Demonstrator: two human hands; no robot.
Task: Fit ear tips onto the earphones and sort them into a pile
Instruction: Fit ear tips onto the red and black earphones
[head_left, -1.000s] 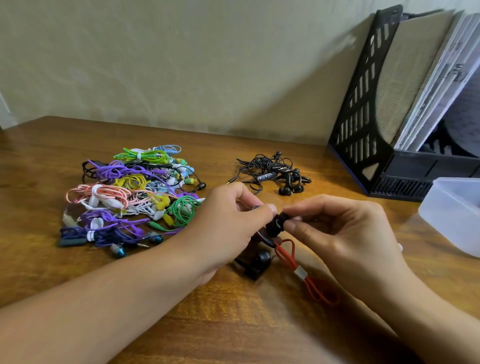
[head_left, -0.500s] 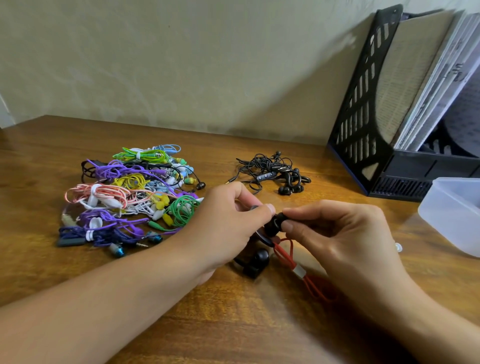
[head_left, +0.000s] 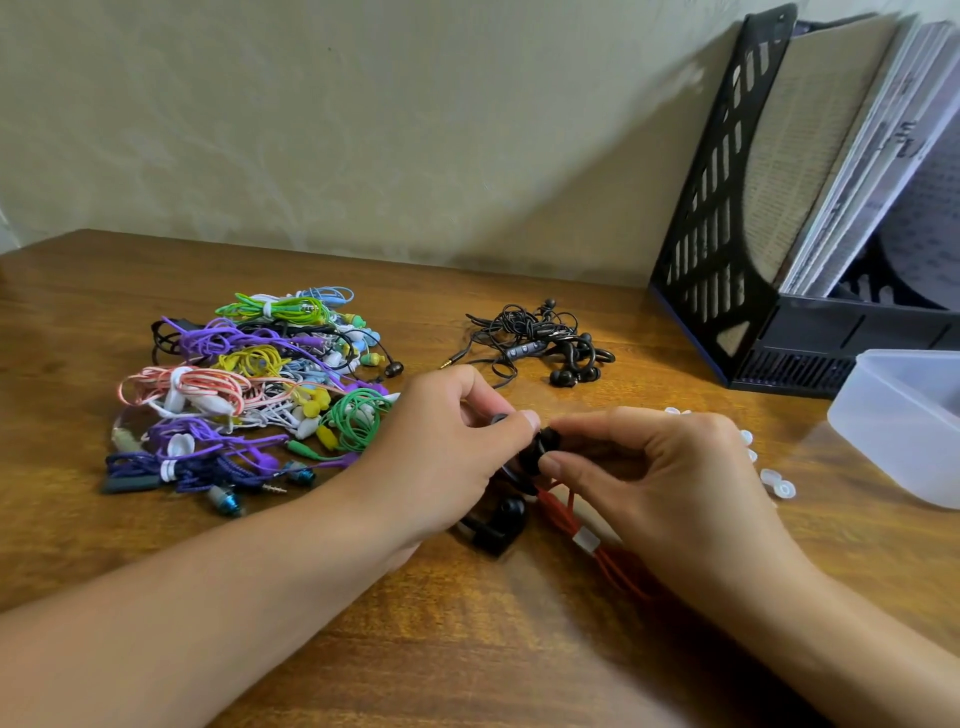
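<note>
At the centre of the frame, above the glossy wooden bench (head_left: 519, 649), the left hand (head_left: 441, 457) and right hand (head_left: 660, 478) meet, the fingers of each clamped on one small black earbud (head_left: 537, 451). Its red cable (head_left: 587, 535), bound by a white tie, trails lower right; a second black earbud (head_left: 501, 522) lies beneath. A multicoloured tangle of earphones (head_left: 249, 395) fills the left, a black tangle (head_left: 540, 345) sits above centre. About five white rounded ear tips (head_left: 776, 483) lie right, near a translucent plastic tub (head_left: 904, 421) and a slotted black file rack (head_left: 711, 208). Print is unreadable.

text: none legible | papers (head_left: 852, 171) in file rack: print too blurred
</note>
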